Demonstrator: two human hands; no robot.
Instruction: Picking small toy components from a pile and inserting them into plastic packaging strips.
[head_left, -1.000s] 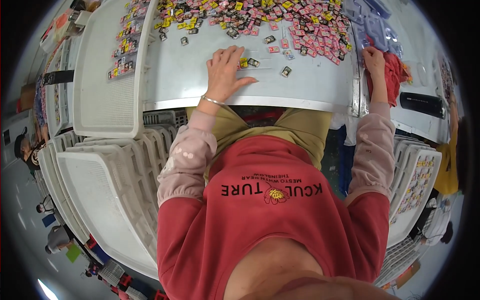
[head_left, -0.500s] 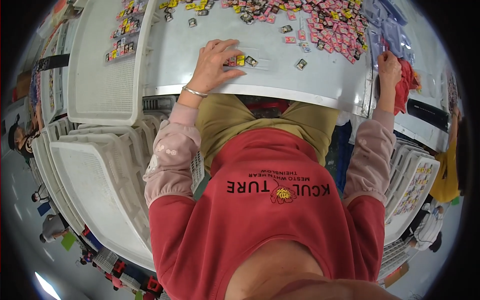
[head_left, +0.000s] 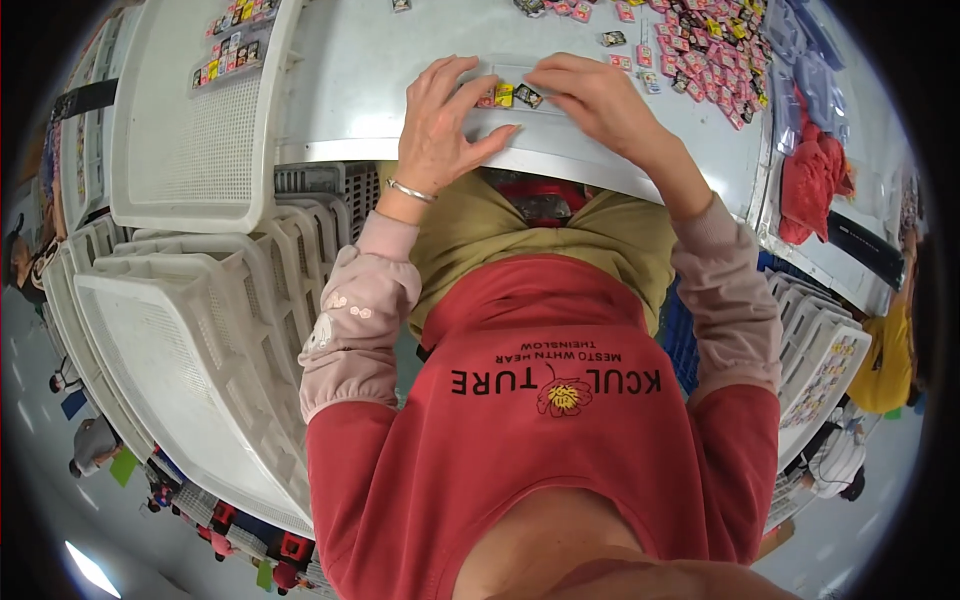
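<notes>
Left hand (head_left: 437,125) on the table (head_left: 350,105), over the left end of a clear plastic tray (head_left: 513,75); fingers bent and fanned apart, thumb stuck out to the right, visible gap between thumb and index finger. Right hand (head_left: 605,103) at the right end of the same tray, fingers and thumb bent close together, tips near a black printed tile (head_left: 527,96); can't tell if they pinch the tray's edge or a tile. Clear tray lies flat near the table's front edge, between the two hands, one row of small tiles in its left part: reddish-pink tile (head_left: 487,99) partly under the left fingers, yellow tile (head_left: 504,95) next to it, then the black one, set askew. Big loose pile of pink, black and yellow tiles (head_left: 712,50) at upper right, a few strays between it and the right hand. Left side: white perforated tray (head_left: 190,140) with filled clear trays (head_left: 228,62) at its far end. Right side: empty-looking bluish plastic trays (head_left: 820,90), red cloth (head_left: 812,182) just below, black elongated object (head_left: 865,250) beside the cloth. Stacked white trays (head_left: 165,340) lower left. Silver bracelet (head_left: 412,191) on left wrist, pink sleeve covers (head_left: 360,312) on both forearms.
</notes>
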